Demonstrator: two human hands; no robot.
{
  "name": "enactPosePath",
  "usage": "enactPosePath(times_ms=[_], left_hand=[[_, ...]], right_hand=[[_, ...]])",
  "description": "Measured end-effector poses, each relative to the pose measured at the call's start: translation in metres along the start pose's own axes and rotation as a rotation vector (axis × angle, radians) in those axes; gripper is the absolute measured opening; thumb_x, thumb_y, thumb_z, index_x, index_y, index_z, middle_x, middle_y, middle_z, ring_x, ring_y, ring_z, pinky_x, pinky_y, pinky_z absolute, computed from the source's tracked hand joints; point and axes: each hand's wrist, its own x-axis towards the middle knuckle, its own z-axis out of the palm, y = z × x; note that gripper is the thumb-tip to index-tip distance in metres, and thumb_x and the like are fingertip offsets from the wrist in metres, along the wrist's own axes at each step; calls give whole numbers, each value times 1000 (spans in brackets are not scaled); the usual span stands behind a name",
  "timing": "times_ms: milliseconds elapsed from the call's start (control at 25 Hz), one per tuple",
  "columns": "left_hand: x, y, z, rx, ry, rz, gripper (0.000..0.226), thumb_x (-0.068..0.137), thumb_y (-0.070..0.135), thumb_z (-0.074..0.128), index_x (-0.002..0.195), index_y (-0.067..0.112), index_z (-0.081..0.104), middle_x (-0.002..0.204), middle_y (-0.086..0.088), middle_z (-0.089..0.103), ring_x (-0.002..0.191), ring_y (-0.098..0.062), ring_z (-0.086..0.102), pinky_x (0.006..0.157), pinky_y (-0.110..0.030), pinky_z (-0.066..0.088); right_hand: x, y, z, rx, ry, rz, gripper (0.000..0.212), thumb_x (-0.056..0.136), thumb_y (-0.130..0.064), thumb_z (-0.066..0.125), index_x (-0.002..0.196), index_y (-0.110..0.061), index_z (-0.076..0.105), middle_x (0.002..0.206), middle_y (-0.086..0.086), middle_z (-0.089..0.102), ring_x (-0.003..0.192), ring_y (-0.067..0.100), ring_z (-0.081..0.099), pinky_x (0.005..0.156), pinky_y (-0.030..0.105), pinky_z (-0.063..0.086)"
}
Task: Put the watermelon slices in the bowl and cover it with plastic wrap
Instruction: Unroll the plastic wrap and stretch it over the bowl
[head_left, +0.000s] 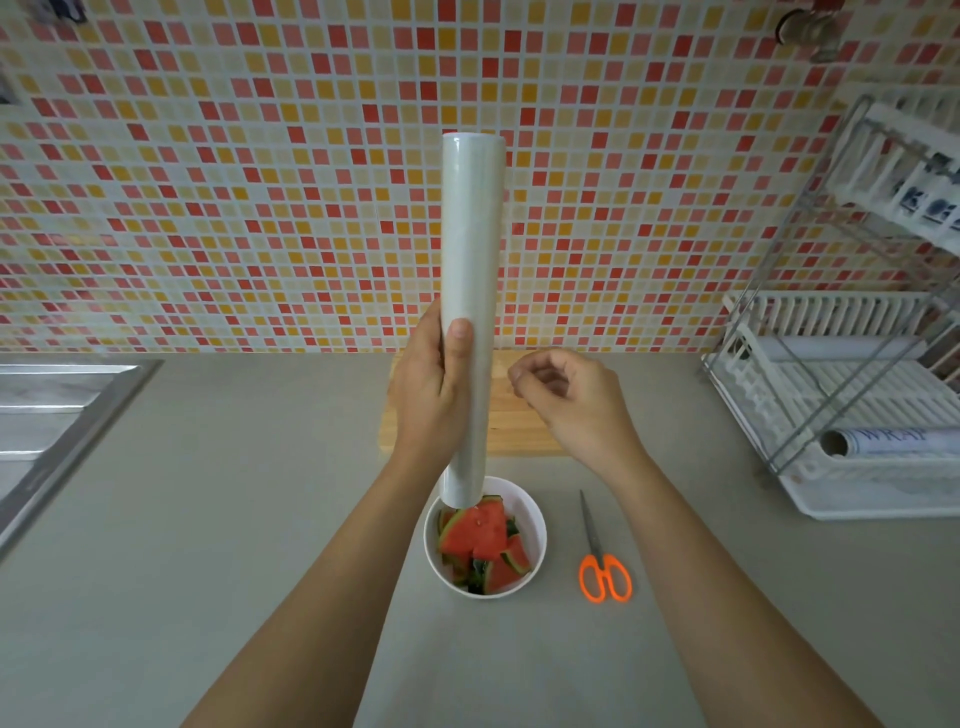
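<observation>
A white bowl (535, 525) stands on the grey counter near me, holding several red watermelon slices (480, 535) with green rind. Above it, my left hand (431, 395) grips a long roll of plastic wrap (471, 234) held upright, its lower end hanging over the bowl's far rim. My right hand (566, 400) hovers just right of the roll, fingers curled with thumb and forefinger close together; whether it pinches a film edge is not visible.
Orange-handled scissors (605, 574) lie right of the bowl. A wooden cutting board (519, 415) sits behind my hands. A dish rack (841, 395) with another wrap roll (893, 441) stands at the right. A steel sink (57, 410) is at the left, tiled wall behind.
</observation>
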Motion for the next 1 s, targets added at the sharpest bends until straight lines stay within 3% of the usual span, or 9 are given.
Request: enactPosePath(times_ms=[120, 320, 480, 560, 680, 760, 880, 1000], left_hand=[[4, 3, 2, -14, 22, 2, 37, 94, 54, 29, 98, 26, 53, 75, 20, 54, 71, -1, 52, 63, -22, 40], [11, 7, -2, -37, 10, 28, 31, 95, 53, 30, 94, 29, 49, 71, 28, 52, 66, 3, 52, 55, -7, 36], [13, 9, 0, -63, 24, 41, 31, 97, 50, 31, 96, 27, 51, 71, 24, 52, 66, 3, 52, 55, -8, 38], [14, 10, 0, -71, 29, 42, 31, 97, 51, 31, 94, 27, 50, 72, 19, 51, 66, 2, 52, 55, -9, 39], [17, 11, -4, -93, 34, 6, 23, 96, 52, 30, 90, 41, 49, 75, 24, 56, 68, 5, 55, 57, -10, 41], [17, 12, -5, -108, 41, -16, 19, 97, 52, 31, 89, 47, 47, 78, 31, 57, 71, 8, 56, 58, -7, 42], [18, 13, -4, -106, 52, -23, 20, 96, 54, 31, 85, 47, 46, 75, 29, 57, 67, 7, 55, 56, -7, 41], [20, 13, -6, -112, 49, -22, 19, 96, 54, 31, 87, 46, 46, 74, 29, 56, 67, 6, 55, 56, -7, 41]], right_hand=[[-12, 2, 6, -20, -96, 26, 18, 76, -43, 69, 81, -27, 68, 79, -8, 71, 76, 5, 66, 74, 23, 54], [-11, 11, 0, -50, -10, 15, 10, 80, -30, 69, 78, -20, 70, 72, -5, 69, 70, 10, 64, 70, 25, 52], [-22, 16, 7, -55, -149, 52, 21, 73, -47, 71, 82, -28, 67, 79, -11, 70, 72, 3, 66, 67, 18, 51], [-27, 21, 16, -108, -129, 30, 14, 72, -41, 74, 76, -29, 68, 74, -13, 70, 69, -1, 64, 65, 13, 48], [-24, 30, 10, -138, -72, -9, 6, 81, -27, 69, 79, -23, 67, 72, -15, 66, 68, -1, 62, 68, 17, 47], [-26, 33, 8, -88, -125, 22, 8, 83, -31, 65, 85, -23, 64, 78, -15, 65, 74, 1, 62, 70, 20, 49], [-38, 34, 20, -49, -182, 57, 15, 76, -42, 70, 82, -29, 64, 80, -12, 68, 73, 0, 64, 67, 16, 51], [-40, 37, 22, -105, -121, 8, 12, 80, -29, 69, 72, -32, 61, 73, -8, 69, 67, 2, 63, 64, 16, 50]])
